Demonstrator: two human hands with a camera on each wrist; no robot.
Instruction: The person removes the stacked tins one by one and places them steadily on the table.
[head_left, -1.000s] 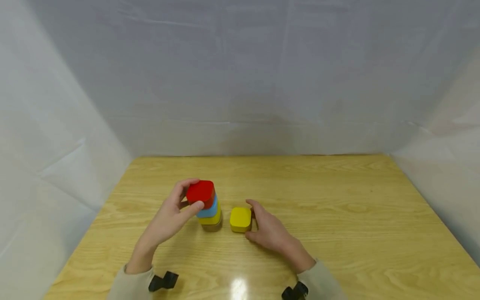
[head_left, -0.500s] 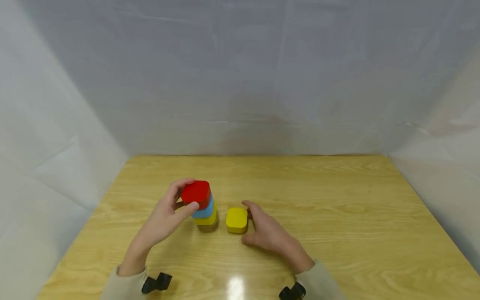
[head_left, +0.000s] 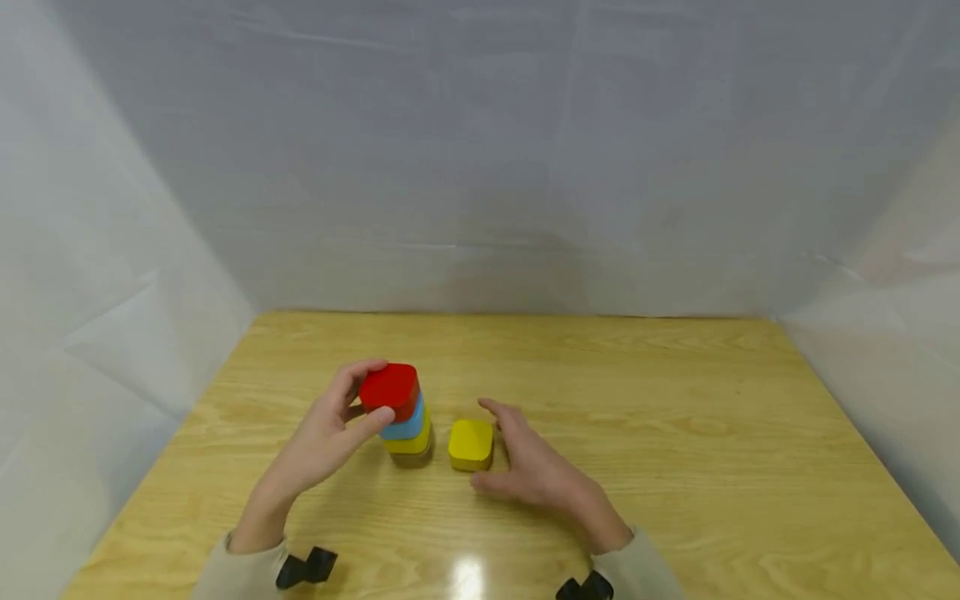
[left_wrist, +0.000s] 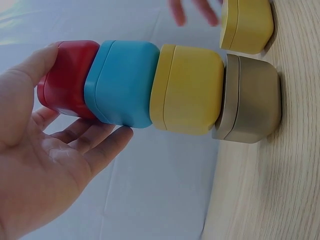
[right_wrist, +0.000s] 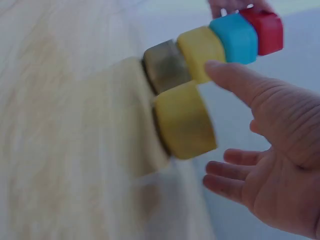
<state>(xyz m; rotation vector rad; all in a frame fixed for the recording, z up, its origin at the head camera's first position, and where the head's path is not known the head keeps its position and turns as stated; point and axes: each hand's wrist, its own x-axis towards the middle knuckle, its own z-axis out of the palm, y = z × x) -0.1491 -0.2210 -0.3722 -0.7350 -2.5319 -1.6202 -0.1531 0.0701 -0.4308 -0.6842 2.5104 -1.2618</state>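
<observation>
Holding the red block (head_left: pixel 390 388) at the top of the stack, the left hand (head_left: pixel 318 446) has its thumb on the near side & fingers on the far side. In the left wrist view the thumb (left_wrist: pixel 30 75) lies on the red block's side and the fingers (left_wrist: pixel 95 145) sit under it, lightly bent.

Under the red block comes a blue block (head_left: pixel 406 423), then a yellow block (head_left: pixel 411 441), then a brown block (head_left: pixel 412 457) at the very bottom, on the wood table (head_left: pixel 675 433). The stack leans a bit; the blocks don't line up straight.

The right hand (head_left: pixel 536 471) is spread wide, fingers loose, holding nothing. It sits just beside a 2nd yellow block (head_left: pixel 471 443), which stands on the table right next to the stack. Can't tell if a finger touches it.

The blocks look hard, smooth & shiny w/ round corners, prob. light. Smooth sides could slip, so best to pinch one on two flat sides across from each other, near the middle. The tall stack looks tippy, so a gentle touch is good.
</observation>
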